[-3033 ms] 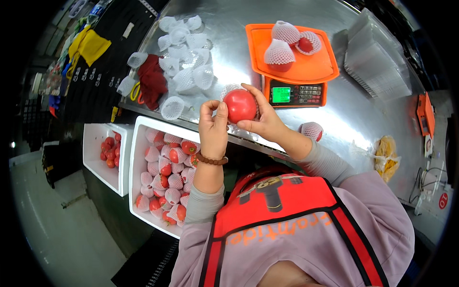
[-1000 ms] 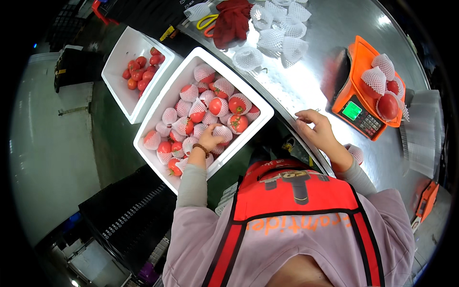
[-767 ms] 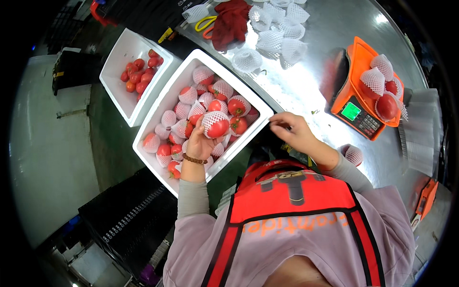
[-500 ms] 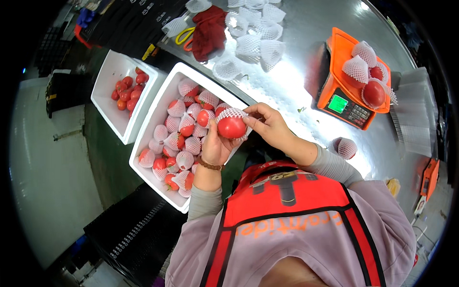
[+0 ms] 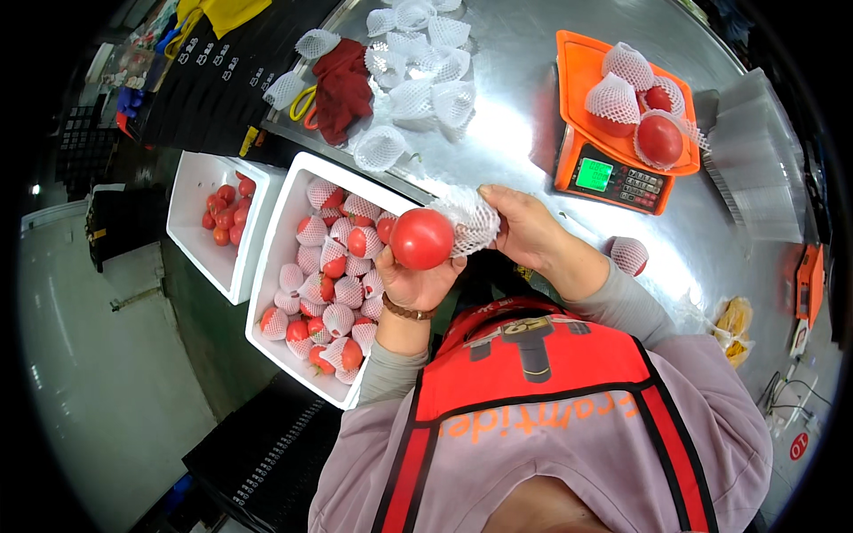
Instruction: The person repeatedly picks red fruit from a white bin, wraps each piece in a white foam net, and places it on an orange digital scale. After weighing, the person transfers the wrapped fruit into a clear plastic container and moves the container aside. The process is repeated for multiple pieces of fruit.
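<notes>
My left hand (image 5: 410,286) is closed round the underside of a large bare red tomato (image 5: 421,238), in front of the near corner of a white foam box. My right hand (image 5: 533,233) pinches a white foam net sleeve (image 5: 471,220), which lies against the tomato's right side and no longer covers it. In the white foam box (image 5: 378,182), many tomatoes (image 5: 338,317) sit in foam nets. On the orange scale (image 5: 573,107) at the right rest several tomatoes (image 5: 659,140), partly in nets.
Empty foam nets (image 5: 410,99) lie on the metal table (image 5: 520,80) beside a dark red cloth (image 5: 342,93) and scissors (image 5: 302,103). A second foam box (image 5: 188,191) with bare tomatoes stands left. One netted tomato (image 5: 628,255) and stacked clear plastic trays (image 5: 760,164) are at right.
The foam net has come off the tomato toward the right with my right hand, leaving the tomato bare in my left. The whole view has shifted slightly.
</notes>
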Tool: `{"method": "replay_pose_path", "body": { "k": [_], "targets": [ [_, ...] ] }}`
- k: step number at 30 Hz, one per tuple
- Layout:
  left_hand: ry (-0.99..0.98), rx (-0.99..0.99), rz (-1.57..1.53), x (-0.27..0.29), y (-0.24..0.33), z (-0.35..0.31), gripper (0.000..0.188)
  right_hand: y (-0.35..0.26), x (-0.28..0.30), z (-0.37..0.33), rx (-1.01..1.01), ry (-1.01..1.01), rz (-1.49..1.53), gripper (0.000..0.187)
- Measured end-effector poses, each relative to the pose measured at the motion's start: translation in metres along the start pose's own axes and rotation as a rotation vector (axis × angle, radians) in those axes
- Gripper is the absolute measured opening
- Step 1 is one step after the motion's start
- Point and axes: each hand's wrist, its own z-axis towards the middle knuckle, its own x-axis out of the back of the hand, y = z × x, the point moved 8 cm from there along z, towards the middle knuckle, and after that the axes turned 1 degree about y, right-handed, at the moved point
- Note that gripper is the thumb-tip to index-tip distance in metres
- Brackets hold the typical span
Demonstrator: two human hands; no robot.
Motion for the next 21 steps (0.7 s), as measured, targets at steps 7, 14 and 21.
{"method": "replay_pose_path", "body": {
  "k": [7, 14, 21],
  "targets": [
    [0.067, -0.015, 0.639, -0.002, -0.001, 0.014, 0.066, -0.06, -0.003, -0.031, 0.604, 0.276, -1.138, 0.018],
    [0.242, -0.362, 1.185, -0.038, 0.0, 0.03, 0.05, -0.062, -0.018, -0.057, 0.947, 0.021, -1.086, 0.04],
    [0.279, -0.352, 1.11, -0.053, -0.019, 0.048, 0.02, -0.051, 0.02, -0.039, 0.313, -0.151, 0.013, 0.043]
  ]
}}
